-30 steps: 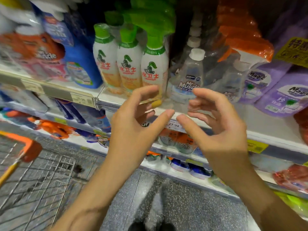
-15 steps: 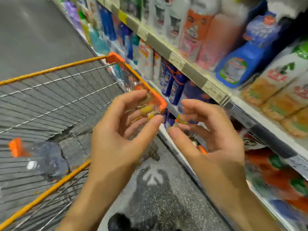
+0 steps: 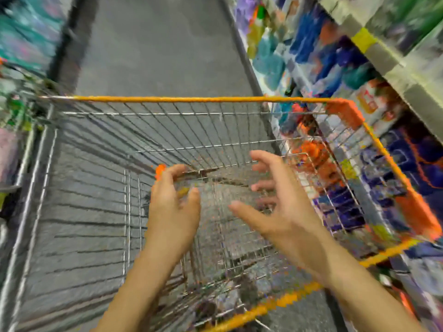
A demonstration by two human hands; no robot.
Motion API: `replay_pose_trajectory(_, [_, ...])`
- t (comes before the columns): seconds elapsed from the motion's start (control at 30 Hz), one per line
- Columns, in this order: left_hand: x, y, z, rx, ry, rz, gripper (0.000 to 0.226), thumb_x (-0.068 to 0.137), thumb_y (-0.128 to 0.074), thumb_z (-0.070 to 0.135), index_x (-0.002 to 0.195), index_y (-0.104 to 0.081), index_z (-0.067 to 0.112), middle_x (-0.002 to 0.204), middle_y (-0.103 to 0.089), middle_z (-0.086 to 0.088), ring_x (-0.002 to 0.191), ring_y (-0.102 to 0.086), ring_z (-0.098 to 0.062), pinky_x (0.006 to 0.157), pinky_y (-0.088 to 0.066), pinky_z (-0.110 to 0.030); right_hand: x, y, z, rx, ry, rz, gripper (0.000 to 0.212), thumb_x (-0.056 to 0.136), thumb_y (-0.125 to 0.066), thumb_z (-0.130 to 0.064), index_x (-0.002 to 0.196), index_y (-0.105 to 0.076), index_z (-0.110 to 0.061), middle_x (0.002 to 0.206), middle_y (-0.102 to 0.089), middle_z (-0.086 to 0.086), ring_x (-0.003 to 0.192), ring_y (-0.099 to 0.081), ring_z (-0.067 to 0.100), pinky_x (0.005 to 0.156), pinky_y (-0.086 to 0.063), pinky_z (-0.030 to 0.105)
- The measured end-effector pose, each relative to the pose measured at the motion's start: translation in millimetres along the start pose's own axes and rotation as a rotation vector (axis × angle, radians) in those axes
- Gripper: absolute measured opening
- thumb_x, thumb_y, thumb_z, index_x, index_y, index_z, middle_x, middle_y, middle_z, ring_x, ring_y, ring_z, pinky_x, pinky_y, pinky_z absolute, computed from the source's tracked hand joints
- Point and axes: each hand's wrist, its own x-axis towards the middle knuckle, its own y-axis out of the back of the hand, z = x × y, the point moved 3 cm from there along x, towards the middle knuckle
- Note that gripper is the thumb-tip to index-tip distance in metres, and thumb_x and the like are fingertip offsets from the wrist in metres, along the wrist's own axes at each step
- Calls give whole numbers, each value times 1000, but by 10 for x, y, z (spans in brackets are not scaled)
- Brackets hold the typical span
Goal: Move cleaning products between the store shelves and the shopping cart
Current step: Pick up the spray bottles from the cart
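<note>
- Far left: a side shelf [image 3: 21, 32] w/ goods, only a teal and green smear. Too blurred to name any item.
- Grey floor [image 3: 155, 44] runs up the middle of the aisle.
- The cart [image 3: 182, 99] is a wire basket w/ orange rim. It fills the centre and stands just beside the shelves on the R side.
- What lies inside the basket I cannot tell for sure, the blur is heavy. One small orange piece [image 3: 160, 170] shows low in it, right at the fingertips of the L hand [image 3: 172, 209].
- L hand is over the basket, inside the rim. Fingers are curved, thumb apart from them.
- A small yellowish bit [image 3: 183, 191] shows betw. thumb and fingers. Whether the hand grips sth I cannot tell.
- R hand [image 3: 287, 212] is also over the basket, near the L hand but not touching it. Its fingers are spread and lightly bent, palm turned toward the L hand, and it holds nothing.
- R side: shelves [image 3: 383, 58] w/ a yellow tag [image 3: 363, 39] on the front edge.
- The products [image 3: 311, 32] stand there in rows: blue, teal, purple and orange packs. Some show through the cart's R wall. Labels are not readable.
</note>
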Motion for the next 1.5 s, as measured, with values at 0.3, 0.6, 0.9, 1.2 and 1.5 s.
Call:
replay_pose_trajectory(0.3, [396, -328, -1528, 290, 533, 7, 68, 81, -72, 19, 132, -38, -10, 131, -38, -29, 119, -38, -41, 92, -37, -38, 703, -1195, 1038, -369, -320, -541, 79, 87, -69, -23, 147, -21, -8, 146, -31, 14, 133, -37, 29, 95, -34, 25])
replay_pose_trajectory(0.6, [647, -373, -2218, 341, 647, -98, 60, 87, -69, 16, 134, -39, -6, 133, -47, -25, 124, -43, -37, 91, -38, -37, 660, -1562, 1863, -519, -451, -748, 92, 90, -66, -26, 154, 0, -21, 162, -7, 9, 142, -29, 35, 113, -29, 48])
replay_pose_trajectory(0.9, [771, -566, -2444, 336, 673, -10, 42, 87, -69, 25, 114, -48, 1, 111, -61, -22, 103, -57, -38, 69, -35, -33, 602, -1616, 2203, -488, -516, -747, 85, 92, -64, -31, 154, -7, -15, 158, -21, 6, 138, -37, 27, 110, -33, 40])
replay_pose_trajectory(1.2, [749, -625, -2157, 513, 597, 12, 46, 75, -70, 46, 94, -59, 6, 92, -66, -18, 91, -61, -38, 70, -48, -38, 495, -1554, 2248, -408, -490, -611, 98, 84, -71, -41, 154, -5, -20, 160, -17, 1, 146, -21, 22, 117, -23, 38])
replay_pose_trajectory(1.5, [504, -622, -1220, 310, 482, -193, 34, 77, -66, 50, 66, -50, 22, 65, -56, 5, 67, -57, -19, 53, -37, -28, 493, -1249, 1761, -480, -318, -337, 55, 84, -72, -21, 132, -45, -24, 124, -60, -4, 111, -59, 17, 89, -48, 30])
